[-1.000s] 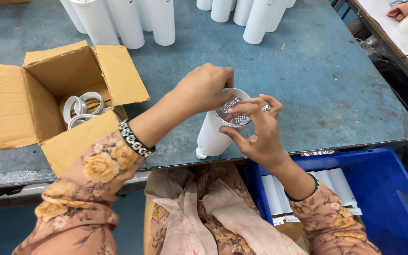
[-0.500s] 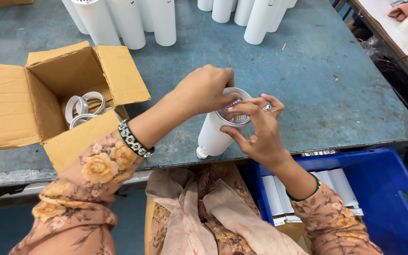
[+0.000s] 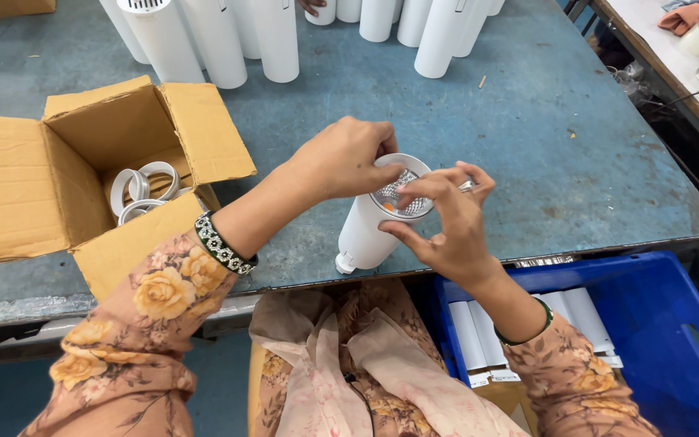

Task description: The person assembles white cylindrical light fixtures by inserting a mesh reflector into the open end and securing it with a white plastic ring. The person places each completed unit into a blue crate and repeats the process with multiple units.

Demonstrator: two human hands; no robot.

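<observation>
A white cylindrical lamp housing (image 3: 363, 235) stands tilted at the near edge of the blue-grey table (image 3: 527, 137), its open end with a faceted silver reflector (image 3: 402, 194) facing me. My left hand (image 3: 348, 158) grips the rim from the far-left side. My right hand (image 3: 446, 226) cups the housing from the right, thumb and forefinger pinching at the rim over the reflector.
An open cardboard box (image 3: 82, 178) with several white rings (image 3: 143, 190) sits at the left. Several upright white cylinders (image 3: 228, 36) line the table's far side. A blue crate (image 3: 665, 340) with white tubes (image 3: 479, 336) stands by my right knee. A second bench (image 3: 689, 48) lies at the right.
Both hands stay on the housing's rim; my fingers have shifted slightly around the reflector. The housing has barely moved.
</observation>
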